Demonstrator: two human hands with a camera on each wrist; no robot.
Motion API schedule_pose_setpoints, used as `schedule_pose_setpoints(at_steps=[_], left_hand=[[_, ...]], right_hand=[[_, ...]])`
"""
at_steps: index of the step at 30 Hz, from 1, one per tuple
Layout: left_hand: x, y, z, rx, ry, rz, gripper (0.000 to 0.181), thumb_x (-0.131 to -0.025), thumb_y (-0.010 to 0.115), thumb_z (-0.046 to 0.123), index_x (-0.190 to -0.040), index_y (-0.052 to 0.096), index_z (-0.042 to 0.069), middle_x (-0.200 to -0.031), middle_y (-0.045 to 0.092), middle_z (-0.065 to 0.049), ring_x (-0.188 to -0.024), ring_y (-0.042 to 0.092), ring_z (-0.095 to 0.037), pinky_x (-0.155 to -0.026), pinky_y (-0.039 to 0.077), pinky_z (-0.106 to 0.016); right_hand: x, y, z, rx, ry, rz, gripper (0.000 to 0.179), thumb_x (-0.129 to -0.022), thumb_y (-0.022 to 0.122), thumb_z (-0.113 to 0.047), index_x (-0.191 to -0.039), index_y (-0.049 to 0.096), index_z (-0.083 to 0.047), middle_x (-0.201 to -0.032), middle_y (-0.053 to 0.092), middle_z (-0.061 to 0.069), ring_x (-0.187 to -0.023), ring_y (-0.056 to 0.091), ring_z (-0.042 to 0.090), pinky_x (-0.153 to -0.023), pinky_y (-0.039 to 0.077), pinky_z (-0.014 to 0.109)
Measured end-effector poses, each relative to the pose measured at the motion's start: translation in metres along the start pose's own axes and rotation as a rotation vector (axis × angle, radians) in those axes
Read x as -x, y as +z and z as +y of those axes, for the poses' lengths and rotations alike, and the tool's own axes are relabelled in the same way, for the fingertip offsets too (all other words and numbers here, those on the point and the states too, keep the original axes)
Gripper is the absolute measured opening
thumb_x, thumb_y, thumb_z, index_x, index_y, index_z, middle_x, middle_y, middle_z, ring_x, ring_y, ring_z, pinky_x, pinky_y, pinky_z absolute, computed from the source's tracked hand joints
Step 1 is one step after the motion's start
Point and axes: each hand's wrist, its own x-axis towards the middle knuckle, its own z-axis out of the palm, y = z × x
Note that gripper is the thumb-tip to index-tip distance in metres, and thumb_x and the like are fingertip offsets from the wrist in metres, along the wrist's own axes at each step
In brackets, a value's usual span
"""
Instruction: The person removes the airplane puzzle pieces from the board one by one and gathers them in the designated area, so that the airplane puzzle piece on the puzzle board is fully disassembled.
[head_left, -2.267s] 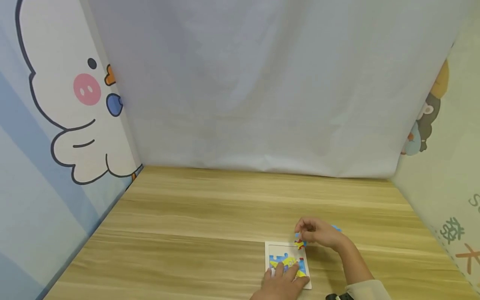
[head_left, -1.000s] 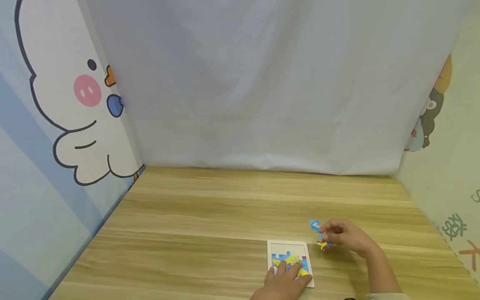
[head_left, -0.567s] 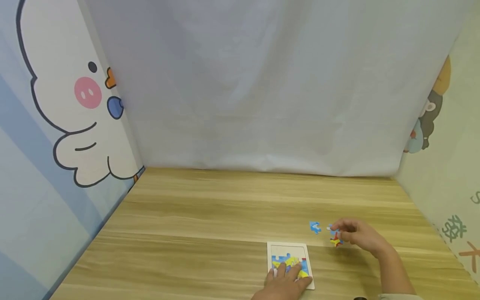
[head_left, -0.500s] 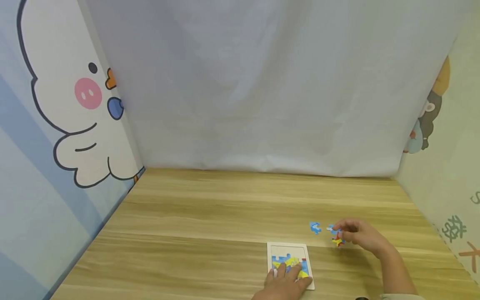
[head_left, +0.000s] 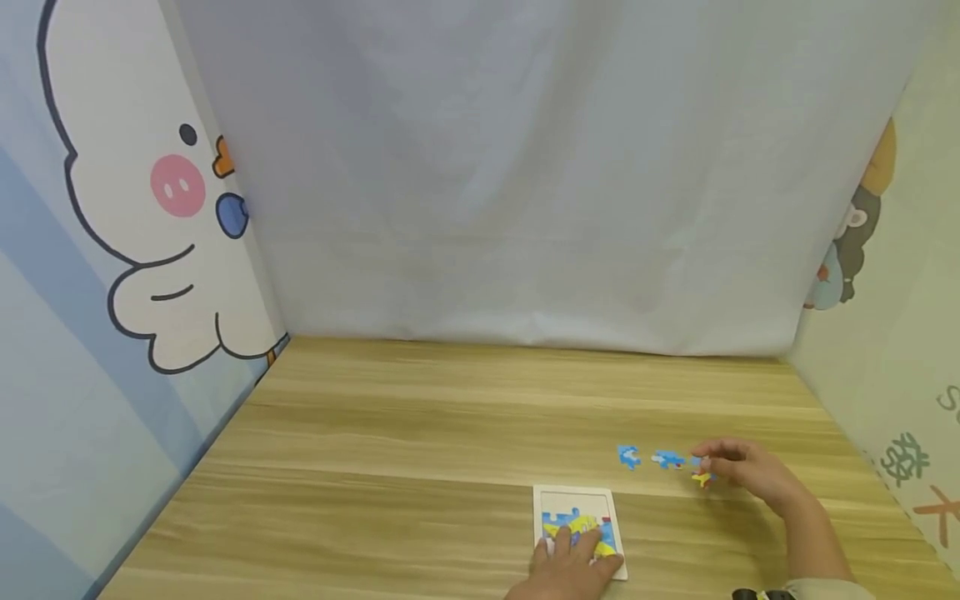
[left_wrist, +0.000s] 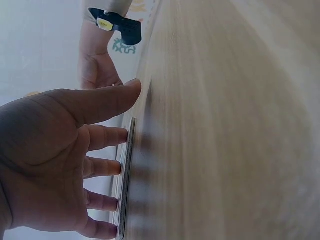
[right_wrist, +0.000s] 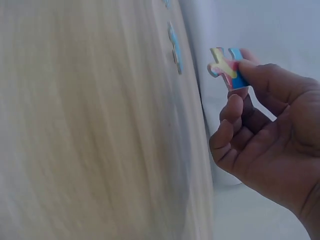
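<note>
My right hand (head_left: pixel 753 473) pinches a jigsaw piece (right_wrist: pixel 231 70) in yellow, red and blue between thumb and fingers, raised off the table in the right wrist view. In the head view my left hand (head_left: pixel 566 573) lies with spread fingers on a white-framed puzzle board (head_left: pixel 537 508). Its fingertips press the board in the left wrist view. Blue and yellow pieces fill the visible middle of the board, a bare strip shows along its far side, and the hand hides the near part. Left of the right hand, a blue piece with white and red (head_left: pixel 667 459) lies on the table.
Another blue and white jigsaw piece (head_left: pixel 628 457) lies farther left, beyond the board's far right corner. The wood-grain table (head_left: pixel 390 417) ends at a pale hanging cloth (head_left: pixel 525 208) at the back, with cartoon-printed walls on both sides.
The right hand has carried the yellow, red and blue piece away from the board to the right, past the two loose blue pieces. The left hand stays on the board.
</note>
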Motion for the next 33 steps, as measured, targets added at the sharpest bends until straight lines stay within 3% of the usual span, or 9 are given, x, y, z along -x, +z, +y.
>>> schedule_pose_setpoints(at_steps=[4, 9, 17, 26, 33], left_hand=[[0.001, 0.000, 0.001, -0.010, 0.000, 0.000, 0.061, -0.079, 0.054, 0.066, -0.133, 0.050, 0.037, -0.140, 0.032, 0.008, -0.128, 0.030, -0.032, -0.094, 0.034, -0.056], [0.000, 0.000, 0.002, -0.015, 0.006, -0.003, 0.061, -0.080, 0.052, 0.066, -0.133, 0.049, 0.036, -0.140, 0.031, 0.008, -0.128, 0.029, -0.031, -0.094, 0.033, -0.056], [-0.001, 0.000, 0.002, -0.032, -0.005, -0.006, 0.063, -0.078, 0.054, 0.066, -0.133, 0.049, 0.037, -0.140, 0.032, 0.009, -0.128, 0.029, -0.029, -0.094, 0.034, -0.055], [0.000, -0.001, 0.001, -0.021, -0.010, -0.005, 0.063, -0.078, 0.054, 0.066, -0.133, 0.050, 0.036, -0.138, 0.032, 0.010, -0.127, 0.030, -0.031, -0.093, 0.034, -0.056], [-0.001, -0.001, 0.001, -0.013, -0.012, -0.003, 0.063, -0.078, 0.055, 0.065, -0.133, 0.050, 0.035, -0.139, 0.033, 0.009, -0.127, 0.030, -0.032, -0.093, 0.033, -0.058]], right_hand=[[-0.002, -0.006, 0.007, 0.006, -0.001, 0.008, 0.037, -0.093, 0.055, -0.015, -0.117, 0.051, 0.012, -0.108, 0.059, 0.018, -0.099, 0.054, 0.028, -0.082, 0.046, 0.049], [-0.007, -0.011, 0.014, 0.004, 0.001, -0.001, 0.036, -0.093, 0.056, -0.013, -0.115, 0.051, 0.015, -0.103, 0.060, 0.017, -0.091, 0.057, 0.025, -0.080, 0.049, 0.039], [-0.019, -0.010, 0.021, 0.136, 0.035, 0.074, 0.026, -0.089, 0.060, -0.009, -0.105, 0.059, 0.012, -0.091, 0.062, 0.009, -0.081, 0.055, 0.020, -0.068, 0.047, 0.030], [-0.027, -0.006, 0.025, 0.115, 0.056, 0.123, 0.023, -0.088, 0.060, -0.002, -0.102, 0.059, 0.016, -0.087, 0.065, 0.010, -0.072, 0.061, 0.020, -0.063, 0.050, 0.028], [-0.028, -0.008, 0.025, 0.178, 0.063, 0.140, 0.023, -0.088, 0.060, -0.004, -0.103, 0.061, 0.014, -0.089, 0.065, 0.011, -0.074, 0.056, 0.018, -0.062, 0.047, 0.027]])
